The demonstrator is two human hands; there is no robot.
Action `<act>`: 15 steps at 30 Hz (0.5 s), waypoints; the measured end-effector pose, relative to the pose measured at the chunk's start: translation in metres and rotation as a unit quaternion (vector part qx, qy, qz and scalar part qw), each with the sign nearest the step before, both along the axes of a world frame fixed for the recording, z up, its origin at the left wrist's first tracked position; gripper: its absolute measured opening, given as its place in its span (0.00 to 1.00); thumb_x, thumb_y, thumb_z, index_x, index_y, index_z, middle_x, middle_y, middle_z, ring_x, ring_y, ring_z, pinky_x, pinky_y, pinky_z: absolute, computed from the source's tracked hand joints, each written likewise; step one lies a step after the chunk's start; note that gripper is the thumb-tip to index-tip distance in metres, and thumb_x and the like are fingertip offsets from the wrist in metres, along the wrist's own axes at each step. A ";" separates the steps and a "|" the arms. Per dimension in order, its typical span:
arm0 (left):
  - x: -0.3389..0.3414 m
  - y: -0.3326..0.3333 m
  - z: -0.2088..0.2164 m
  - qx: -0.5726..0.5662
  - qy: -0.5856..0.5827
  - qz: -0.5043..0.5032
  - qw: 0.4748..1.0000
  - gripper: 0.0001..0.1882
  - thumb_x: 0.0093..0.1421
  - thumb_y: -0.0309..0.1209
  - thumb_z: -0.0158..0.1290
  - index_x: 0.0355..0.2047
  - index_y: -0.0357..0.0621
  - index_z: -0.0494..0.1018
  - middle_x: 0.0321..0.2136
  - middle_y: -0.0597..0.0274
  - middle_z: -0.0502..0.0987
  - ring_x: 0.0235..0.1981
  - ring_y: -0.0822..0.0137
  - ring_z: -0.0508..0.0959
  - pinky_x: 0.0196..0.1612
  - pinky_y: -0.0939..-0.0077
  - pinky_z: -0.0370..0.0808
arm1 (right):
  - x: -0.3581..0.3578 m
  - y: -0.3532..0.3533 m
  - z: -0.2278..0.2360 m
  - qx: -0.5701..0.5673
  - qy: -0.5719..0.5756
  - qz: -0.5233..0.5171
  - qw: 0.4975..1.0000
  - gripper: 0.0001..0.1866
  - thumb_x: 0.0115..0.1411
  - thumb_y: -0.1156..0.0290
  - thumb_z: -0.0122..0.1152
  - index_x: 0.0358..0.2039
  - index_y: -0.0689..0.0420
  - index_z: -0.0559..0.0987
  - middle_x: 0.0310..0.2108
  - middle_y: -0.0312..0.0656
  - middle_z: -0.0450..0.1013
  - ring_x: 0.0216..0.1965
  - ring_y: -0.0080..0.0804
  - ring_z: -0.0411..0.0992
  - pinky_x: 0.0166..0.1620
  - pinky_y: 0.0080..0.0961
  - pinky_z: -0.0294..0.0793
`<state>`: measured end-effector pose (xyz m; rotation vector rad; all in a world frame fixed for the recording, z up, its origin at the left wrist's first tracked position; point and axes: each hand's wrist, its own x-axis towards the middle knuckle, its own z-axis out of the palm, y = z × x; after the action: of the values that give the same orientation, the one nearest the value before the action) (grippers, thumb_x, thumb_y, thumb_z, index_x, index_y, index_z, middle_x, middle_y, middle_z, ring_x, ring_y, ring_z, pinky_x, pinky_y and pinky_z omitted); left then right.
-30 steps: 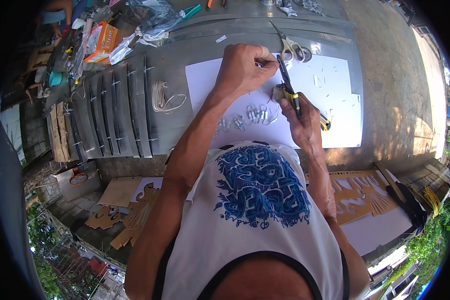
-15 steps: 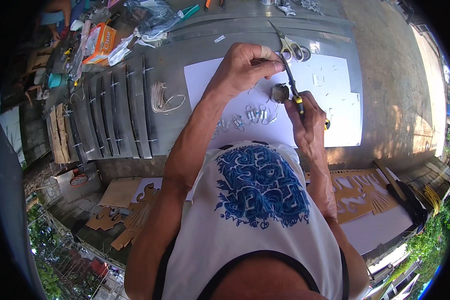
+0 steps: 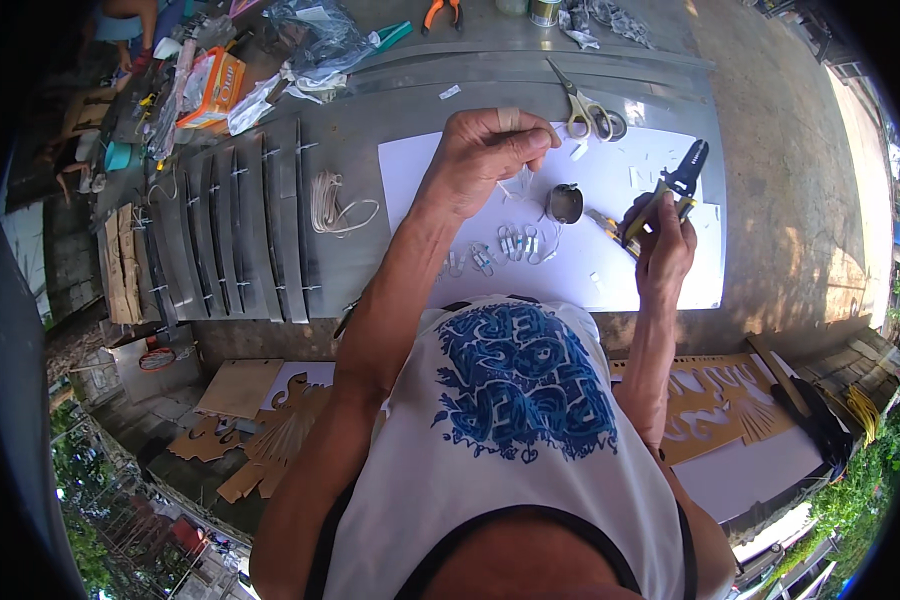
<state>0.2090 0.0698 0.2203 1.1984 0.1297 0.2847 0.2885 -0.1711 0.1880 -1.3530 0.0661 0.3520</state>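
My left hand (image 3: 498,150), a bandage round one finger, is pinched closed over the white sheet (image 3: 410,150). Thin pale wire (image 3: 520,186) shows just below its fingers; the tips hide where it ends. In my right hand (image 3: 664,258) is a pair of wire strippers (image 3: 683,178) with yellow-and-black handles, its dark jaws pointing away from me. A yellowish tool (image 3: 606,224), partly hidden, lies beside that hand. Between my hands stands a small dark round tin (image 3: 564,203). Nearer me, small LED modules (image 3: 516,243) lie strung together on wire.
Scissors (image 3: 576,104) lie beyond the sheet beside a dark tape roll (image 3: 615,126). Left are a coil of white cord (image 3: 332,206) and several long metal strips (image 3: 270,225). Orange-handled pliers (image 3: 443,15), plastic bags (image 3: 315,45) and an orange box (image 3: 215,90) sit farther back.
My right hand has swung the wire strippers away to the right from my left fingertips. The left hand has shifted slightly nearer me and stays pinched. The view has shifted a little.
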 end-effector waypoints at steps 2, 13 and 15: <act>-0.007 0.008 0.008 -0.006 0.028 0.000 1.000 0.07 0.62 0.26 0.59 0.38 0.35 0.81 0.24 0.60 0.79 0.16 0.83 0.61 0.18 0.89 0.56 | 0.038 -0.037 -0.031 -0.232 -0.011 0.030 0.972 0.25 0.69 0.53 0.52 0.32 0.67 0.77 0.25 0.44 0.73 0.25 0.34 0.74 0.31 0.32 0.73; -0.029 0.013 0.009 -0.025 0.066 0.008 0.997 0.08 0.64 0.29 0.58 0.37 0.36 0.81 0.24 0.55 0.80 0.15 0.78 0.69 0.18 0.87 0.63 | 0.072 -0.057 -0.115 -0.674 -0.427 0.057 0.600 0.18 0.68 0.55 0.54 0.46 0.58 0.78 0.46 0.51 0.74 0.45 0.52 0.74 0.45 0.47 0.74; -0.033 0.014 0.010 -0.027 0.076 0.007 0.997 0.08 0.64 0.29 0.58 0.37 0.36 0.81 0.24 0.55 0.80 0.16 0.78 0.70 0.18 0.86 0.64 | 0.070 -0.045 -0.083 -0.521 -0.416 0.081 0.741 0.20 0.67 0.55 0.55 0.44 0.60 0.78 0.45 0.51 0.74 0.46 0.48 0.74 0.47 0.46 0.73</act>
<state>0.1761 0.0842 0.2302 1.1653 0.2776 0.2010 0.3584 -0.2163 0.1047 -2.5409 -0.7162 -0.2525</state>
